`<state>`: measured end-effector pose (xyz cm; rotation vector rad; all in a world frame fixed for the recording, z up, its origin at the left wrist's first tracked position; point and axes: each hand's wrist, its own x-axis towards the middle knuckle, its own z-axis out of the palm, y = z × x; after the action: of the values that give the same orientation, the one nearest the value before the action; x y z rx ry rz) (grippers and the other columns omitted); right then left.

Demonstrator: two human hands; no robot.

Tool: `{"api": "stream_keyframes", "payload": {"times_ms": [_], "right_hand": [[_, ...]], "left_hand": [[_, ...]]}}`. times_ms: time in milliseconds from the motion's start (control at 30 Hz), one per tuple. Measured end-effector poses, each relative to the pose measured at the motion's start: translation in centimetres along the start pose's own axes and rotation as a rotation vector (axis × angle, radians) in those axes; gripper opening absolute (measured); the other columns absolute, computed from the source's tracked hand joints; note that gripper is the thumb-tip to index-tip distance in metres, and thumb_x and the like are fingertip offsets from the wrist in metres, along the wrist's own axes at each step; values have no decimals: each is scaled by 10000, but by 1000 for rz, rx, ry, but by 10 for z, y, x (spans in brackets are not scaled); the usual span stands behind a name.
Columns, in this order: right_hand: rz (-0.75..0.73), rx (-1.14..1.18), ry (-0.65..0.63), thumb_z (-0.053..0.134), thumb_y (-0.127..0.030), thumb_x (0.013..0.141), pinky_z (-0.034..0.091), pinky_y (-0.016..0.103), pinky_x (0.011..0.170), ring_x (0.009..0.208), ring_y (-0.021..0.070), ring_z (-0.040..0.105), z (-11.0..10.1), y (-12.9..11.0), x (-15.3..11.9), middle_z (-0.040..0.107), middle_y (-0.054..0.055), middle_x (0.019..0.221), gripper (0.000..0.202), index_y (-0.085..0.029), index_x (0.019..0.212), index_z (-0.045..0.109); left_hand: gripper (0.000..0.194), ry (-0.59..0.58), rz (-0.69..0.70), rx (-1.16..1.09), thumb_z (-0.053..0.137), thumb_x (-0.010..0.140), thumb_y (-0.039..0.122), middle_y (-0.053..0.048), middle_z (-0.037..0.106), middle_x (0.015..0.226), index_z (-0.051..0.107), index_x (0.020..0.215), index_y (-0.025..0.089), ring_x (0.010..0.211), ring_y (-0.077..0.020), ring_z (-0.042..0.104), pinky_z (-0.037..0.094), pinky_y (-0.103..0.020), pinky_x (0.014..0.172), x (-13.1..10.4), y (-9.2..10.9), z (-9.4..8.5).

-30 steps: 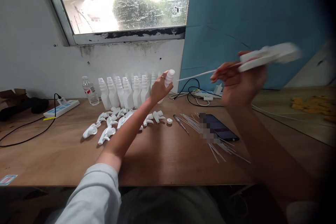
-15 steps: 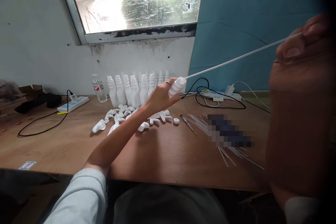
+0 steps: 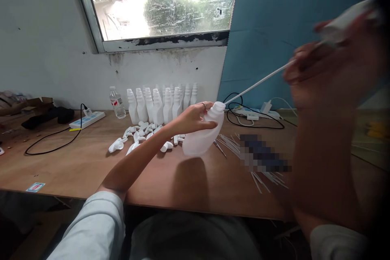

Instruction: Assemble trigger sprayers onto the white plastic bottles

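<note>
With the grip of our left hand (image 3: 195, 120) we clasp the upper part of a translucent white bottle (image 3: 199, 142), held over the worktop (image 3: 149, 183). The bottle leans, its long axis rising from the base at left to the neck at right, mouth upward. In our blurred right hand (image 3: 341, 69) the grip is closed on a white spray head (image 3: 350, 18) and its thin tube (image 3: 258, 84), which slopes down leftward to the bottle's mouth; we cannot tell whether its tip is inside. On the far left we see upright bottles (image 3: 157, 107), with loose triggers (image 3: 117, 145) nearer us
</note>
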<state>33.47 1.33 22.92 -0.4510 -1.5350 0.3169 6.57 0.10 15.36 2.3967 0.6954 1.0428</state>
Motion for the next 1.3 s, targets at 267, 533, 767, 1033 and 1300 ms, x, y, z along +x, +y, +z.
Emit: {"api": "stream_keyframes", "payload": {"times_ms": [267, 533, 767, 1033, 1300], "right_hand": [[352, 125, -220, 705, -427, 795, 491, 276, 568, 692, 155, 627, 91, 19, -38, 672, 85, 811, 309, -119, 822, 699], [328, 173, -193, 688, -446, 797, 526, 290, 615, 728, 166, 632, 122, 38, -88, 650, 16, 824, 263, -212, 891, 613], [405, 310, -191, 673, -507, 798, 529, 283, 530, 590, 151, 637, 136, 38, -105, 631, -25, 750, 360, -264, 968, 470], [444, 460, -328, 629, -500, 835, 536, 289, 582, 636, 150, 643, 138, 28, -109, 627, -11, 768, 347, -242, 1027, 500], [446, 645, -335, 623, -433, 816, 542, 302, 572, 698, 186, 652, 135, 32, -114, 667, 61, 854, 347, -175, 1030, 535]], "left_hand": [[334, -191, -190, -152, 729, 711, 365, -91, 651, 900, 663, 948, 138, 806, -201, 631, 518, -281, 611, -2, -6, -11], [307, -332, -270, -119, 745, 722, 418, -92, 677, 819, 706, 883, 161, 626, -159, 620, 457, -239, 458, -8, -1, -45], [389, 162, -93, -15, 646, 827, 440, -91, 638, 958, 630, 1087, 151, 867, -185, 647, 543, -218, 620, -19, 26, -71], [225, 267, 15, 146, 643, 834, 279, -62, 675, 957, 702, 1007, 147, 787, -132, 634, 539, -243, 699, -18, 40, -53], [261, 248, -7, 144, 646, 824, 276, -72, 714, 870, 730, 1037, 150, 635, -100, 619, 525, -224, 608, -22, 39, -59]]}}
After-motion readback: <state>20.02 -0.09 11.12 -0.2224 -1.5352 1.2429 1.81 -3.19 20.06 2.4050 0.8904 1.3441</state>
